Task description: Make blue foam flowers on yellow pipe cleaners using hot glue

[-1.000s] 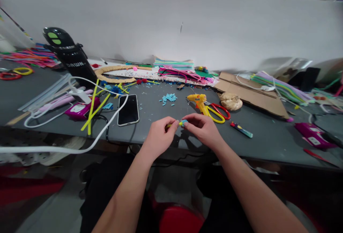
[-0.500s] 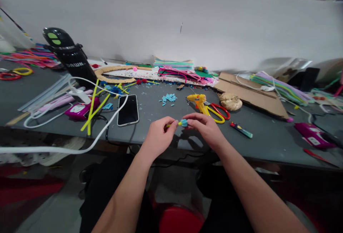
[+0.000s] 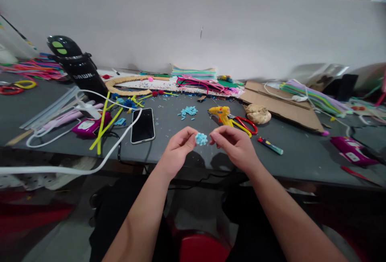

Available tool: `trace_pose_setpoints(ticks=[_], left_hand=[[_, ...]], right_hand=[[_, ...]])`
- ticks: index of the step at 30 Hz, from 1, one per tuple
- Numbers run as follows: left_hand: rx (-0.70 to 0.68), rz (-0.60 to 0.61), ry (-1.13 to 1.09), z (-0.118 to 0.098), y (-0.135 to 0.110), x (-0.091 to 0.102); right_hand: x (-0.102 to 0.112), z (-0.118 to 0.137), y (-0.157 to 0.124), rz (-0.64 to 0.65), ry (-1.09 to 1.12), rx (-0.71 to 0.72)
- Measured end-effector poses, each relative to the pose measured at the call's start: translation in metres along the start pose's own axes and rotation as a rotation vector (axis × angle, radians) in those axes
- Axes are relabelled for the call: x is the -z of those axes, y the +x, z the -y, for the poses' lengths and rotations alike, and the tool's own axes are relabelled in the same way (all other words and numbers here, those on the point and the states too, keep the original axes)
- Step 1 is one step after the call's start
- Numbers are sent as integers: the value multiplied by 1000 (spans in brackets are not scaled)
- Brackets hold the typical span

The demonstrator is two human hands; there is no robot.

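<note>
The small blue tuft [image 3: 201,138] is now turned with its fluffy face toward the camera. It is held above the near edge of the bench [image 3: 301,155], roughly at that edge's middle. It is pinched at its left side by the thumb and forefinger of the left hand [image 3: 177,149], which are closed on it. The right hand [image 3: 234,145] is kept just beside the tuft with its fingers curled and drawn close together. Whether they touch the tuft, or clamp anything at all, cannot be told. From this the piece is judged to be presented end-on for inspection, rather than being wound or pressed (a reading only).

Half a second earlier, a yellow stem is seen lying sideways between the left fingers, with the blue at its right end and the right fingertips set on that blue end. The stem is no longer seen, being hidden behind the tuft or the fingers. The right fingertips are now drawn slightly off, and both hands are raised a little.

Nothing on the bench is disturbed. The phone [image 3: 143,125] is left face-up toward the near edge on the left, the pile of blue scraps [image 3: 188,111] farther in, and the yellow glue gun [image 3: 220,112] and scissors [image 3: 245,124] behind the right hand.
</note>
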State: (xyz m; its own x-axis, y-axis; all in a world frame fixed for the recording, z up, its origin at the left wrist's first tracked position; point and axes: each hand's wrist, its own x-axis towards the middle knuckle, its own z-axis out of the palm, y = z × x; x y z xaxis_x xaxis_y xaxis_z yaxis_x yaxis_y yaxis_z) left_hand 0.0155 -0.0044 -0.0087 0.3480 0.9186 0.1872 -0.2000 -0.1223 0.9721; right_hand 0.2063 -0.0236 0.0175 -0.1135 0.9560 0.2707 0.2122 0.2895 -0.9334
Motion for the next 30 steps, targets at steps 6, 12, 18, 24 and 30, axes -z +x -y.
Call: trace_pose_setpoints(ticks=[6, 12, 18, 24, 30], left_hand=[[-100, 56, -132, 4, 0, -7], [-122, 63, -158, 8, 2, -8], [-116, 48, -132, 8, 2, -7], [-70, 6, -24, 3, 2, -5], [54, -232, 501, 4, 1, 6]], right_hand=[[2, 1, -5, -13, -86, 0], [7, -14, 3, -236, -166, -6], [14, -13, 3, -248, -227, 58], [24, -18, 8, -219, -350, 8], [38, -25, 11, -150, -488, -125]])
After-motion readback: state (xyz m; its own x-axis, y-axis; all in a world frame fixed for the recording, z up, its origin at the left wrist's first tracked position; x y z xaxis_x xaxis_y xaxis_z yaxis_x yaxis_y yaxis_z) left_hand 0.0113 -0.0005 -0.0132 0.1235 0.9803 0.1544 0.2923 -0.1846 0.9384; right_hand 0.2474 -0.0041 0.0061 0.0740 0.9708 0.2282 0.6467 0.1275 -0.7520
